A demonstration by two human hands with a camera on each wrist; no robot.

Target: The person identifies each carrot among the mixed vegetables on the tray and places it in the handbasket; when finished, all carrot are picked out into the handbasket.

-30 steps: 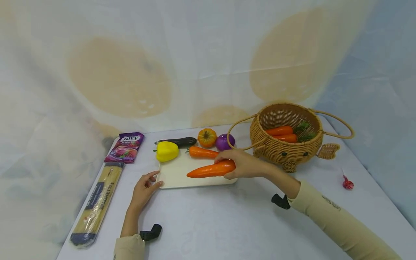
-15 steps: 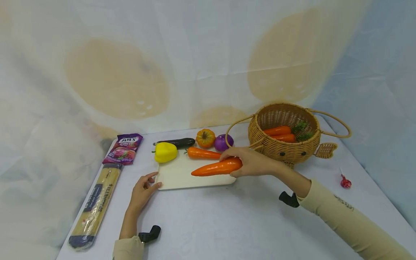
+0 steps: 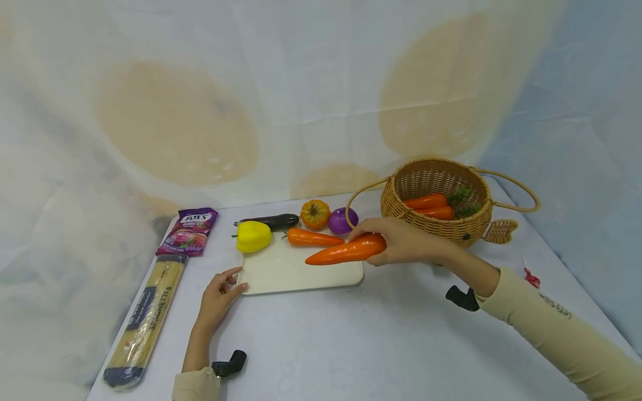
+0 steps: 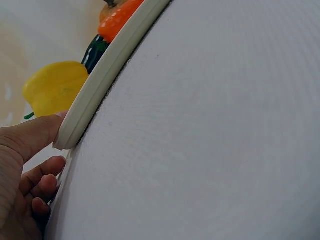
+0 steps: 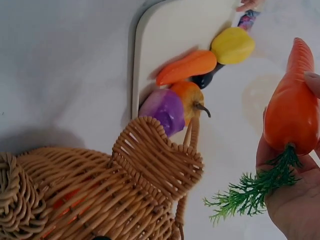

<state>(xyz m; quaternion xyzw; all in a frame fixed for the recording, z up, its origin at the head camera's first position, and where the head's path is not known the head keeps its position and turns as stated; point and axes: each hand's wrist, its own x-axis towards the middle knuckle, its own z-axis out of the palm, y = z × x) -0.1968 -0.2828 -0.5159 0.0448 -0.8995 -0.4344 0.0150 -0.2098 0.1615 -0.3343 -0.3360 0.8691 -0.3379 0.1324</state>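
My right hand (image 3: 396, 240) grips an orange carrot (image 3: 346, 252) by its thick end, raised above the right side of a cream tray (image 3: 301, 270). In the right wrist view its green leafy top (image 5: 255, 192) hangs beside the palm. My left hand (image 3: 220, 294) holds the tray's front left corner, the thumb at the rim (image 4: 85, 107) and the other fingers curled beside it. On the tray's back part lie a second carrot (image 3: 311, 238), a yellow bell pepper (image 3: 253, 236), a dark eggplant (image 3: 273, 221), a small pumpkin (image 3: 315, 214) and a purple onion-like vegetable (image 3: 340, 221).
Right of the tray stands a wicker basket (image 3: 426, 220) with two carrots (image 3: 426, 201) inside and looped handles out to both sides. A purple candy bag (image 3: 188, 231) and a spaghetti pack (image 3: 147, 317) lie at left. A small red item (image 3: 533, 278) lies at far right.
My right hand has moved right and slightly back with the carrot, toward the basket, whose front it now partly covers. My left hand stays at the tray's corner.
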